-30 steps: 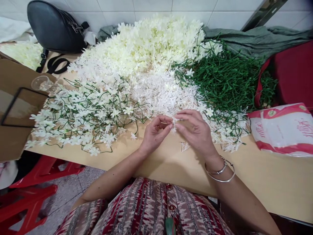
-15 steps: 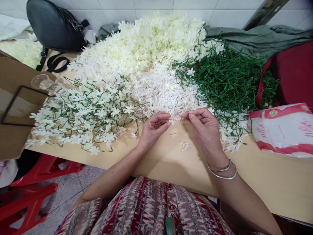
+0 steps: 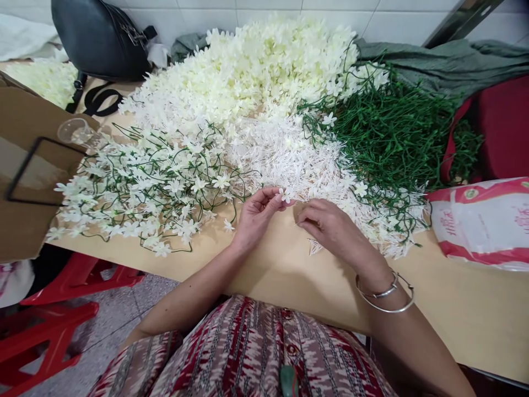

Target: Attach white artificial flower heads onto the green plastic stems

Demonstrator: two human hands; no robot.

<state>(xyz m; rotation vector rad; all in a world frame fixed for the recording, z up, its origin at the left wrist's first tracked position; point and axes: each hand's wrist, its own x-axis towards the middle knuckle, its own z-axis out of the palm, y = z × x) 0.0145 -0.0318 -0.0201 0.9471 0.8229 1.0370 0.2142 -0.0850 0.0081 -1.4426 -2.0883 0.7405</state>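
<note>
Flower: 1, white, pinched in L hand fingers, above table
R hand: fingers curled; grip can't tell, tips hidden
Blk bag: 1, nr table's back edge

Left forearm angled between one and two o'clock, left hand closed in a pinch, right forearm slanting between ten and eleven o'clock, right hand near the left at three o'clock, back upward, curled
</note>
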